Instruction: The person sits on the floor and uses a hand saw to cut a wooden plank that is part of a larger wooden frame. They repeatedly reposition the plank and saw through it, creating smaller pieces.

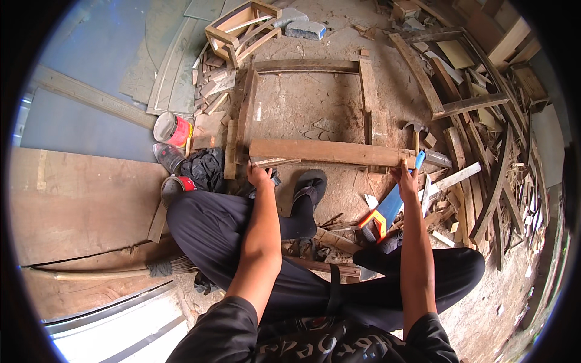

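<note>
A long brown wooden board lies crosswise in front of me, over the near end of a rough timber frame on the ground. My left hand is closed around the board's left end, beside a thin wood strip. At the other end my right hand grips the board, thumb on its face. A small blue object is against that hand; I cannot tell whether it is held. Just beyond is a claw hammer. A handsaw with an orange-black handle lies left of my right forearm.
Scrap timber is heaped along the right, with another wooden frame leaning there. At left are a red-labelled tin, a black plastic bag and a large plywood sheet. A small wooden frame and a block lie farther off.
</note>
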The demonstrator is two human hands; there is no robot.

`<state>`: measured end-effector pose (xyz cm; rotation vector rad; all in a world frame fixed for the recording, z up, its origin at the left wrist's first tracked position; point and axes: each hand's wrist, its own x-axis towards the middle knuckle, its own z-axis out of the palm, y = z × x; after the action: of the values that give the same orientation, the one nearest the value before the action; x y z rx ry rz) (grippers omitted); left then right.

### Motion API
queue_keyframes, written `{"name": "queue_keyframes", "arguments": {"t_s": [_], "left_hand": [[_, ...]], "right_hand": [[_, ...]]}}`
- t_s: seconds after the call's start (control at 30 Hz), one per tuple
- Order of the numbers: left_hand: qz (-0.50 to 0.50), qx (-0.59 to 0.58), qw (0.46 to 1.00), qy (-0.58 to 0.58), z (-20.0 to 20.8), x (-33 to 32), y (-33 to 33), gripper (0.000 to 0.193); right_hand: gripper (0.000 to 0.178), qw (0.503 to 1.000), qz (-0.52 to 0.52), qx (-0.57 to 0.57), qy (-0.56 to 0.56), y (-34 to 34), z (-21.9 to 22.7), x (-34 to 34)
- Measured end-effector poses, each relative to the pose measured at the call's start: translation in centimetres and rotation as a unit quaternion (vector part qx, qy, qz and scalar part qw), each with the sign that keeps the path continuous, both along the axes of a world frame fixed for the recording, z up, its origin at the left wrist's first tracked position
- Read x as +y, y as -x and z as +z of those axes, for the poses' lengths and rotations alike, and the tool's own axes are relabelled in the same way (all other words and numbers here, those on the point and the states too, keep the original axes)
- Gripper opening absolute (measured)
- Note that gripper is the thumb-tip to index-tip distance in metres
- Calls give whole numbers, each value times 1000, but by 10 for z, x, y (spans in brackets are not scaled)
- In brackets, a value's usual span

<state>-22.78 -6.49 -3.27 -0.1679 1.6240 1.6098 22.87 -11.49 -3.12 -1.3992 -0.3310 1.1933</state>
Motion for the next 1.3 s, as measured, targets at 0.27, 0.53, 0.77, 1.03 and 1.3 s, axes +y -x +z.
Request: {"name": "queue_keyframes", "arguments": {"t_s": [0.27, 0.53, 0.77, 1.03, 1.3], "left_hand": [[-21, 199, 980, 7, -54, 23, 49, 33], [-2, 168, 986, -8, -37, 22, 43, 57], [-68, 65, 996, 8, -2, 18, 7, 81], [-114, -19, 993, -3, -5, 15, 2, 83], [-121, -64, 991, 8, 20, 30, -34, 79]], "right_hand": [[39, 1000, 19, -2, -24, 9, -4, 10], [48, 1000, 25, 13, -8, 13, -1, 13], [50, 998, 9, 58, -22, 2, 0, 5], [55, 998, 24, 51, -38, -4, -5, 5], [39, 998, 16, 51, -39, 4, 2, 4]]}}
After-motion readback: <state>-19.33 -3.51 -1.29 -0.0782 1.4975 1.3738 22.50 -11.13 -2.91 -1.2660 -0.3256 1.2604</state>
